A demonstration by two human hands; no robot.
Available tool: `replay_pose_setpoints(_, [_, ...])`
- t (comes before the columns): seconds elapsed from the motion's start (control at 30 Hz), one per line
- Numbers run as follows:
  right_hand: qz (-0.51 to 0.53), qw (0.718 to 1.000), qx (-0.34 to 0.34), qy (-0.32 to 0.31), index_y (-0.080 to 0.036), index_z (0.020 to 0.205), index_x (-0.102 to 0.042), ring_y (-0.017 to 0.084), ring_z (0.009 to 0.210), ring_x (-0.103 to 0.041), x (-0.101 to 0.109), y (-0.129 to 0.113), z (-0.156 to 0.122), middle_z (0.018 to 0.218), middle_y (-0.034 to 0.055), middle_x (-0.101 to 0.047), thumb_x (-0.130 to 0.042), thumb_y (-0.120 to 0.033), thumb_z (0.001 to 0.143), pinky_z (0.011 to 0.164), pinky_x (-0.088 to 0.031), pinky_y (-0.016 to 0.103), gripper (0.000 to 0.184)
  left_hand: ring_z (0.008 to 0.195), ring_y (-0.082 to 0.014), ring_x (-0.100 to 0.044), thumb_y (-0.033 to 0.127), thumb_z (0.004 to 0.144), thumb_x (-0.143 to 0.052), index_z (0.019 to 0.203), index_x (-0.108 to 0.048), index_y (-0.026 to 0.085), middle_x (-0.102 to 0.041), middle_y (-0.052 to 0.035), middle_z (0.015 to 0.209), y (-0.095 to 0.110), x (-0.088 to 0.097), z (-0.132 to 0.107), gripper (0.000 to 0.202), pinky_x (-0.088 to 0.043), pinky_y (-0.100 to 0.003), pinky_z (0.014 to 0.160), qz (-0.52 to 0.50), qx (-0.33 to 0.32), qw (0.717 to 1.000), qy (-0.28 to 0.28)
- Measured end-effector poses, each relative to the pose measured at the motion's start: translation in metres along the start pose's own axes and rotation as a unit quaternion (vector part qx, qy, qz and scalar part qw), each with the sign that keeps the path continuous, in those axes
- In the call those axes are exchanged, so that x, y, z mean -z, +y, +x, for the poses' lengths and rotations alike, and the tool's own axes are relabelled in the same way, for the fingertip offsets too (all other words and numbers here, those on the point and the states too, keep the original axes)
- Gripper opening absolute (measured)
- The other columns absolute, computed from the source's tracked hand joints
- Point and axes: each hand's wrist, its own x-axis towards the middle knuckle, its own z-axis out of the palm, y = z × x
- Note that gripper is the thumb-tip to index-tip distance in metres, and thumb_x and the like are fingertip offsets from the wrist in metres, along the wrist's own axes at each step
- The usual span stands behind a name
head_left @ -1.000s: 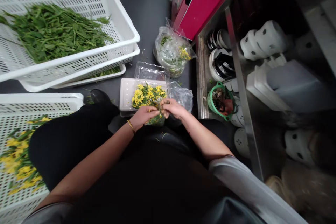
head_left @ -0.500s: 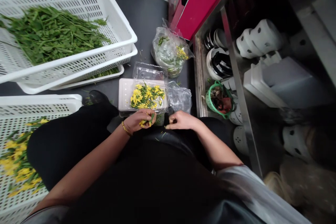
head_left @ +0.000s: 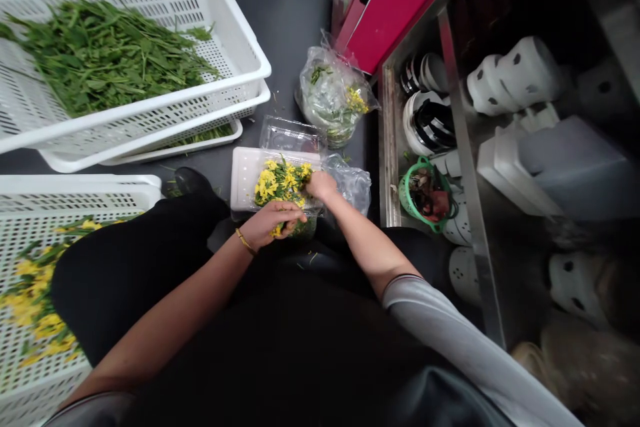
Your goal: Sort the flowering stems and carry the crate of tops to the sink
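Observation:
My left hand (head_left: 274,221) is closed round some yellow-flowered stems, whose petals (head_left: 276,231) poke out below the fingers. It hovers at the near edge of a clear plastic box. Inside that box lies a heap of yellow flowers with green stems (head_left: 280,180). My right hand (head_left: 321,185) reaches over the right side of the box, curled at the edge of the heap; what its fingertips pinch, if anything, is hidden. Under the box shows a pale perforated tray (head_left: 241,180). The clear hinged lid (head_left: 290,135) stands folded back behind.
White baskets hold green leafy stems (head_left: 115,57) and yellow flowers (head_left: 45,293) on my left. Plastic bags (head_left: 333,97) with greens sit ahead. At right, a metal shelf (head_left: 480,233) carries white pots (head_left: 515,80) and a green basket (head_left: 425,197). A pink box (head_left: 395,7) stands beyond.
My right hand has moved forward and left, from near my lap to the flowers in the box. My left hand keeps its flowers and has turned slightly. The view has shifted a little.

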Motion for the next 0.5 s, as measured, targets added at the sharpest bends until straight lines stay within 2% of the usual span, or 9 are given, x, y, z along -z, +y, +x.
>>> replay_pose_setpoints(0.07, [0.126, 0.990, 0.031, 0.051, -0.012, 0.086, -0.068, 0.020, 0.079, -0.064, 0.007, 0.013, -0.013, 0.087, 0.0102, -0.069, -0.058, -0.025, 0.076, 0.067, -0.048, 0.026, 0.019, 0.037, -0.0042, -0.033, 0.029, 0.070, -0.069, 0.073, -0.066, 0.009, -0.041, 0.0037, 0.046, 0.000, 0.000, 0.004, 0.021, -0.019, -0.017, 0.035, -0.006, -0.003, 0.994, 0.107])
replay_pose_setpoints(0.13, [0.288, 0.951, 0.088, 0.069, -0.014, 0.078, -0.065, 0.012, 0.058, -0.057, 0.011, 0.022, -0.034, 0.067, 0.0022, -0.063, -0.057, -0.034, 0.078, 0.055, -0.044, 0.022, 0.021, 0.036, -0.0032, -0.031, 0.030, 0.069, -0.069, 0.074, -0.065, 0.009, -0.041, 0.0043, 0.047, 0.000, -0.002, 0.007, 0.021, -0.016, -0.017, 0.035, -0.011, -0.006, 0.984, 0.180])
replay_pose_setpoints(0.17, [0.361, 0.923, 0.113, 0.070, -0.015, 0.077, -0.064, 0.010, 0.050, -0.051, 0.012, 0.023, -0.047, 0.059, -0.0008, -0.058, -0.058, -0.038, 0.078, 0.050, -0.041, 0.021, 0.024, 0.036, -0.0031, -0.030, 0.031, 0.069, -0.069, 0.073, -0.065, 0.009, -0.042, 0.0040, 0.048, -0.001, -0.004, 0.008, 0.022, -0.016, -0.017, 0.035, -0.008, -0.008, 0.982, 0.189])
replay_pose_setpoints(0.23, [0.465, 0.870, 0.141, 0.078, -0.016, 0.074, -0.062, 0.007, 0.043, -0.042, 0.009, 0.022, -0.073, 0.052, -0.0043, -0.051, -0.061, -0.044, 0.075, 0.044, -0.035, 0.020, 0.028, 0.036, -0.0033, -0.030, 0.035, 0.069, -0.070, 0.072, -0.064, 0.010, -0.045, 0.0030, 0.051, -0.003, -0.007, 0.008, 0.025, -0.015, -0.018, 0.035, 0.007, -0.016, 0.987, 0.160])
replay_pose_setpoints(0.3, [0.517, 0.837, 0.152, 0.095, -0.017, 0.071, -0.061, 0.007, 0.043, -0.039, 0.003, 0.019, -0.095, 0.051, -0.0053, -0.048, -0.064, -0.044, 0.072, 0.043, -0.033, 0.019, 0.028, 0.036, -0.0035, -0.029, 0.036, 0.068, -0.071, 0.068, -0.063, 0.011, -0.043, 0.0037, 0.048, -0.006, -0.011, 0.006, 0.026, -0.015, -0.019, 0.036, 0.030, -0.031, 0.992, 0.117])
replay_pose_setpoints(0.4, [0.557, 0.812, 0.153, 0.086, -0.017, 0.071, -0.060, 0.006, 0.042, -0.039, -0.003, 0.016, -0.114, 0.051, -0.0053, -0.048, -0.065, -0.044, 0.071, 0.042, -0.033, 0.020, 0.028, 0.037, -0.0043, -0.026, 0.033, 0.068, -0.071, 0.064, -0.063, 0.013, -0.037, 0.0057, 0.043, -0.007, -0.014, 0.001, 0.022, -0.017, -0.019, 0.038, 0.109, -0.059, 0.988, 0.094])
replay_pose_setpoints(0.5, [0.575, 0.802, 0.161, 0.024, -0.017, 0.067, -0.057, 0.005, 0.040, -0.040, -0.006, 0.017, -0.118, 0.051, -0.0050, -0.050, -0.066, -0.045, 0.071, 0.041, -0.032, 0.019, 0.030, 0.047, -0.0076, -0.041, 0.027, 0.066, -0.072, 0.063, -0.067, 0.013, -0.053, 0.0002, 0.054, -0.002, -0.016, -0.003, 0.015, -0.031, -0.020, 0.046, 0.256, -0.134, 0.955, 0.071])
